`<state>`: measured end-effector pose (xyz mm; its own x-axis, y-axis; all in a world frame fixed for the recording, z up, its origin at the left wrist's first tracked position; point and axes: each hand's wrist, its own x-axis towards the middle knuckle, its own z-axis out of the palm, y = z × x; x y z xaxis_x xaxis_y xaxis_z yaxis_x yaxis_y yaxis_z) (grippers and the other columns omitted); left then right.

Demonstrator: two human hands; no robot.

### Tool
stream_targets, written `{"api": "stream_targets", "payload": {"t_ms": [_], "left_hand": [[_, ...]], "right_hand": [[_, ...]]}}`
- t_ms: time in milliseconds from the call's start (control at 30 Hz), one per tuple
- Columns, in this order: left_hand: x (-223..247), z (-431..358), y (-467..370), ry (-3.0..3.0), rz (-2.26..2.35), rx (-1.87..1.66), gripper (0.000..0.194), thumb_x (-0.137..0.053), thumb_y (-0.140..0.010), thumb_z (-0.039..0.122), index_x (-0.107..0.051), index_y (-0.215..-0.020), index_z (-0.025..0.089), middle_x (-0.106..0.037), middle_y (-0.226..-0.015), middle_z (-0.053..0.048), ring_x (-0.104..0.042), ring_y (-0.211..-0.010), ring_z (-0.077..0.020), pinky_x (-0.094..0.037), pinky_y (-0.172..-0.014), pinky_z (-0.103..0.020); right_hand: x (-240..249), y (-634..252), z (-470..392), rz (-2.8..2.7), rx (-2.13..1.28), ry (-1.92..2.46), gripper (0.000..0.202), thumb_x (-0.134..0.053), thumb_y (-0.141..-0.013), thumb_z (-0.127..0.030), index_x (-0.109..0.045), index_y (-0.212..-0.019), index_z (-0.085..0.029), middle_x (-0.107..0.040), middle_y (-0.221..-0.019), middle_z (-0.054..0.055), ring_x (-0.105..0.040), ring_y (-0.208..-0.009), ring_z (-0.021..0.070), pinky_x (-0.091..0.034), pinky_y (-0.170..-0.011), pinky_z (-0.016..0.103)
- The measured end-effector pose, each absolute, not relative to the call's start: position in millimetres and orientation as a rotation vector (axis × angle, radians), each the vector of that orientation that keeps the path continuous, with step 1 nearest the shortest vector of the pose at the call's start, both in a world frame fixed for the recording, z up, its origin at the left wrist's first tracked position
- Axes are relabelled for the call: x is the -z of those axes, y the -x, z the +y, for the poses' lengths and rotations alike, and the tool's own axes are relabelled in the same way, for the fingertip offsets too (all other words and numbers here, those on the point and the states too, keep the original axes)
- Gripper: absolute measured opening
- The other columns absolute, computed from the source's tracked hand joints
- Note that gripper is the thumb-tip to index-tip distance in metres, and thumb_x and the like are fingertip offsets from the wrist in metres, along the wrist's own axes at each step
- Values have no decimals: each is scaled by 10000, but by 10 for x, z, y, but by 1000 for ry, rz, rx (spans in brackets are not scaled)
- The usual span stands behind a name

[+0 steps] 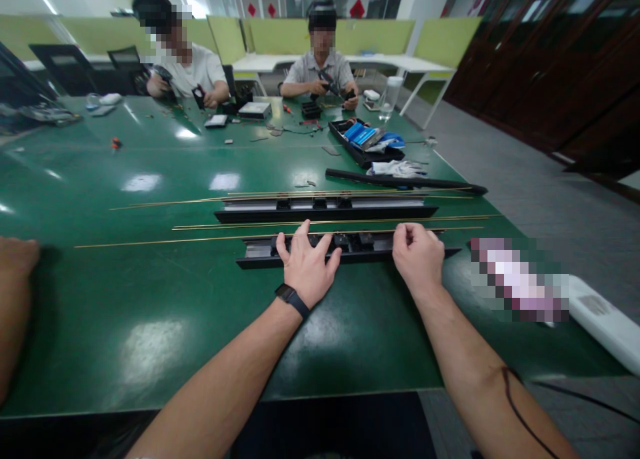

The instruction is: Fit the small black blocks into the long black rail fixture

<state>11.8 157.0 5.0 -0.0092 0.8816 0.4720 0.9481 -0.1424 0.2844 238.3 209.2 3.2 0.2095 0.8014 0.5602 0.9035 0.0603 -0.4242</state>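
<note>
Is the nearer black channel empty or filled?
Partly filled: black blocks sit inside the nearer black channel; its left end shows bare interior.

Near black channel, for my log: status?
Left hand spread over black channel. Right hand curled at its right end, grip unclear. Thin gold rod along far edge.

Glossy tabletop (150, 299); shiny metallic rods (225, 226)
</note>
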Motion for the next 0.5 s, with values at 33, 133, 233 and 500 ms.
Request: {"api": "stream_targets", "payload": {"t_ms": [33, 133, 233, 500], "left_hand": [[-48, 1570, -118, 2125, -1975, 853, 374, -566, -1014, 481, -714, -1312, 310, -480, -1592, -197, -440, -1501, -313, -115, -1267, -672], [-43, 1572, -119, 2128, -1975, 861, 375, -565, -1016, 481, -715, -1312, 307, -477, -1593, -202, -437, -1504, -315, -109, -1267, -672], [-38, 1574, -120, 2125, -1975, 876, 372, -574, -1011, 475, -715, -1312, 310, -473, -1600, -192, -436, -1505, -319, -112, -1268, -673], [-42, 1577, -121, 2119, -1976, 867, 365, -571, -1013, 482, -721, -1302, 317, -477, -1593, -195, -451, -1493, -321, -118, -1264, -678]], "right_hand": [[-34, -2383, 2092, -1599, 172, 1748, 355, -456, -997, -425, -710, -911, -194, -726, -810, 94, -597, -788, 247, -382, -792, 373], [-29, -2373, 2091, -1620, 151, 1717, 342, -467, -995, -427, -709, -924, -196, -723, -796, 81, -607, -788, 242, -389, -800, 371], [-10, -2363, 2093, -1645, 123, 1674, 328, -488, -988, -438, -703, -930, -197, -720, -796, 71, -617, -787, 235, -403, -793, 362], [-26, -2330, 2069, -1698, 77, 1627, 309, -497, -985, -429, -706, -947, -204, -725, -817, 73, -615, -800, 232, -422, -795, 360]]}}
